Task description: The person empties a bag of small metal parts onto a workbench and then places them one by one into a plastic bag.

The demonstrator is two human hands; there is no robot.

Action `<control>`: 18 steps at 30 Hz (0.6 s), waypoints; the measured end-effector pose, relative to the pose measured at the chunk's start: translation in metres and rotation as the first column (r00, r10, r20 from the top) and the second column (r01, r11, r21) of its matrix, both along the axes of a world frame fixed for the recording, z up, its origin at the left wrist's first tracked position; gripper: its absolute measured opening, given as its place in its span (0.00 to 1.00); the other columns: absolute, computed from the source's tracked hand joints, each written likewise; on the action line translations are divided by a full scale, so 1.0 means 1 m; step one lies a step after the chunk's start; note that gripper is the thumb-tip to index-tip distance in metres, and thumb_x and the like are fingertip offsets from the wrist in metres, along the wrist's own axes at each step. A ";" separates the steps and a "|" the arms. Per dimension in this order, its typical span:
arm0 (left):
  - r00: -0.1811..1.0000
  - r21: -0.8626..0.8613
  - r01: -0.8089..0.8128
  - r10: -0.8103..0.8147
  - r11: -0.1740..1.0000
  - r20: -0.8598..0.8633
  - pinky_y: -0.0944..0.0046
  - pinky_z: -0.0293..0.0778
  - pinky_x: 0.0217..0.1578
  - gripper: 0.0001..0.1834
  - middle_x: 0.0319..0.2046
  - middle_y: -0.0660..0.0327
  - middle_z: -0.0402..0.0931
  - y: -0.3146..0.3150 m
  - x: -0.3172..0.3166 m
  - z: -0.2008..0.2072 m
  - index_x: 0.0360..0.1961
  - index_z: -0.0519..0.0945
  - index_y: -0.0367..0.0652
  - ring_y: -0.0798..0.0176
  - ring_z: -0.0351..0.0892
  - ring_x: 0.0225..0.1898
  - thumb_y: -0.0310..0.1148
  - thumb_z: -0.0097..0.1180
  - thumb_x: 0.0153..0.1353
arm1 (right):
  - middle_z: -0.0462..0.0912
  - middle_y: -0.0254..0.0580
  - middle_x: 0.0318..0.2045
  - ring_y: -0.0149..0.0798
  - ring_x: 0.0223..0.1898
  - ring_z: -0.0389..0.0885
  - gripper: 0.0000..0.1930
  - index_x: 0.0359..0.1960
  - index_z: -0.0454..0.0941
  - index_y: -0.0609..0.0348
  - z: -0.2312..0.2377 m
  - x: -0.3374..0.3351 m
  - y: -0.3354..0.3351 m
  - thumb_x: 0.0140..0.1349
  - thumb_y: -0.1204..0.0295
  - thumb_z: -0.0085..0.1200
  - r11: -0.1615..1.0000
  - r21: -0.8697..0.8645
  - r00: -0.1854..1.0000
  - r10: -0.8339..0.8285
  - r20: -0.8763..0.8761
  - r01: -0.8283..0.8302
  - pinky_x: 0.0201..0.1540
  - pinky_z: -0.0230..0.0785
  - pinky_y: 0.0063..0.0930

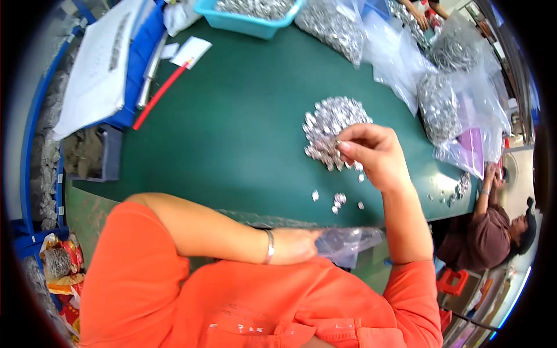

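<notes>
A pile of small shiny silver metal pieces [333, 119] lies on the green tabletop [232, 116]. Over the pile's near right side, my right hand [374, 152] is closed in a pinch, with one small metal piece showing at the thumb and fingertip. Several loose pieces [339, 200] are scattered between the pile and the table's near edge. Just below that edge my left hand [294, 246] is closed on the rim of a clear plastic bag [348, 240]; its fingertips are partly hidden. What the bag contains cannot be made out.
A turquoise basin [249, 24] of metal pieces stands at the far edge, beside filled clear bags [331, 29]. More bags [439, 107] lie at right. A red pencil [162, 95] and white card [194, 51] lie left, near a blue bin [145, 52]. Another person [481, 238] sits at right.
</notes>
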State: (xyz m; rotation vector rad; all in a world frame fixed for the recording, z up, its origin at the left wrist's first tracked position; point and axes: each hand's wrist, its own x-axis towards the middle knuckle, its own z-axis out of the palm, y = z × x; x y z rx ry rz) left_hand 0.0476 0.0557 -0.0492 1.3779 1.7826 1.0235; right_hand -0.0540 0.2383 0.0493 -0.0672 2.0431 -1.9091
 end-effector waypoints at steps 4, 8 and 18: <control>0.995 -0.066 0.048 -0.054 0.997 -0.089 0.54 0.73 0.45 0.15 0.54 0.32 0.62 -0.001 0.001 0.005 0.30 0.77 0.32 0.41 0.76 0.42 0.34 0.45 0.57 | 0.81 0.39 0.26 0.28 0.27 0.78 0.08 0.34 0.79 0.69 0.015 -0.070 -0.043 0.55 0.76 0.58 0.989 0.103 0.988 0.116 -0.102 -0.106 0.30 0.71 0.21; 0.991 0.065 0.122 -0.117 0.990 -0.066 0.55 0.70 0.50 0.15 0.58 0.31 0.57 -0.005 -0.001 0.008 0.29 0.77 0.33 0.41 0.75 0.46 0.35 0.46 0.57 | 0.82 0.43 0.30 0.33 0.31 0.80 0.10 0.38 0.78 0.71 0.029 -0.136 -0.082 0.56 0.77 0.56 0.997 0.077 0.985 -0.005 -0.172 0.018 0.34 0.73 0.23; 0.958 0.043 0.182 -0.167 0.982 -0.234 0.55 0.66 0.57 0.13 0.54 0.24 0.60 -0.006 -0.008 -0.003 0.32 0.76 0.32 0.35 0.70 0.53 0.33 0.46 0.54 | 0.82 0.44 0.38 0.35 0.38 0.81 0.10 0.41 0.78 0.67 0.028 -0.069 -0.015 0.59 0.81 0.50 0.972 0.224 0.888 0.044 -0.458 0.068 0.39 0.74 0.23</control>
